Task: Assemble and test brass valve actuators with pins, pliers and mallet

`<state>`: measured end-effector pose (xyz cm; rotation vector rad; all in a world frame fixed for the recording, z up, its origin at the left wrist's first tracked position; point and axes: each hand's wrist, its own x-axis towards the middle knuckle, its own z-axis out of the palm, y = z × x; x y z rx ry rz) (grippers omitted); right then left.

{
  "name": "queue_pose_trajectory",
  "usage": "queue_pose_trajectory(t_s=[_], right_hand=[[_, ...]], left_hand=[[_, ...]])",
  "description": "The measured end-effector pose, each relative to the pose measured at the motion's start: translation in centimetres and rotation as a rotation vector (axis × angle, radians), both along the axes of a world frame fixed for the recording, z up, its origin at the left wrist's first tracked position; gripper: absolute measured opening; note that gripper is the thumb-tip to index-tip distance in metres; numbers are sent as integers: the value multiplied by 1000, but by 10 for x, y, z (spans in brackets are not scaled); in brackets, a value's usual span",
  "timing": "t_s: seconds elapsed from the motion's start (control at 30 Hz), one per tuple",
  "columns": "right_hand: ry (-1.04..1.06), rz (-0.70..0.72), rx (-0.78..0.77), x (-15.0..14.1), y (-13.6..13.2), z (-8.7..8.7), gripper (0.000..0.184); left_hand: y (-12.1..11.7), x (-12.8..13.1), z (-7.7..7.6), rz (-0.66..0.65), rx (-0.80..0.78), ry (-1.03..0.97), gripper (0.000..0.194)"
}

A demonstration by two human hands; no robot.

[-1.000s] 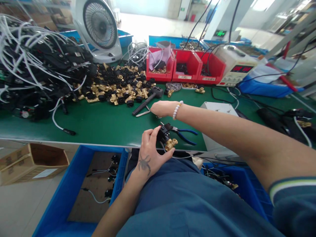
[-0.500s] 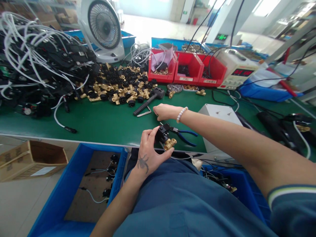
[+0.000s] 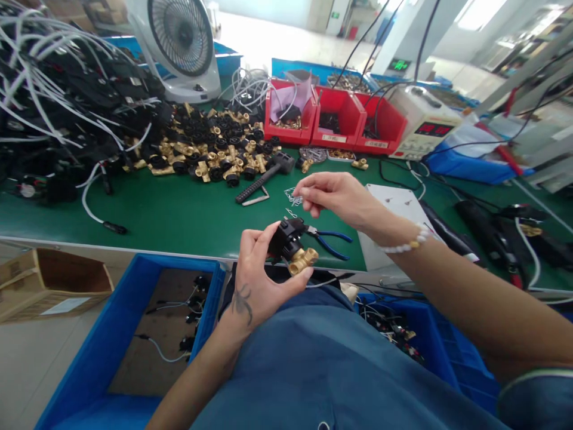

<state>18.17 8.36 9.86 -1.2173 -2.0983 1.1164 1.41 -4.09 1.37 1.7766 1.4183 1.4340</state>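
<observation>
My left hand [image 3: 264,272] grips a brass valve with a black housing [image 3: 302,261] between thumb and fingers, above the table's front edge. The brass fitting faces right and the black part sits against my fingertips. My right hand [image 3: 329,194] hovers over the table with its fingertips drawn together; whatever is between them is too small to make out. Close by its fingertips lies a little pile of thin wire clips [image 3: 293,198], with a loose clip [image 3: 290,213] just in front. Blue-handled pliers [image 3: 332,240] rest right of the valve.
Behind the hands lie a black hammer [image 3: 266,177], a hex key [image 3: 256,200] and a heap of brass valves [image 3: 210,158]. Red bins [image 3: 335,113], a power supply [image 3: 423,122] and a fan [image 3: 183,48] stand farther back. A blue crate [image 3: 80,352] is below left.
My right hand has drawn back to the right and toward me, uncovering the wire clips. The valve stays in my left hand, with its black housing turned slightly.
</observation>
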Motion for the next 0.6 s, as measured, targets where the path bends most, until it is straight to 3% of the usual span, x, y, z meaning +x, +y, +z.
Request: queue_pose_trajectory(t_s=[0.1, 0.27, 0.43, 0.6], right_hand=[[112, 36, -8, 18, -36, 12, 26], [32, 45, 121, 25, -79, 27, 21], [-279, -38, 370, 19, -96, 37, 22], [-423, 2, 460, 12, -101, 42, 28]], left_hand=[[-6, 0, 7, 24, 23, 37, 72], [-17, 2, 21, 49, 80, 108, 74], [-23, 2, 31, 47, 84, 153, 76], [-24, 1, 35, 36, 87, 172, 75]])
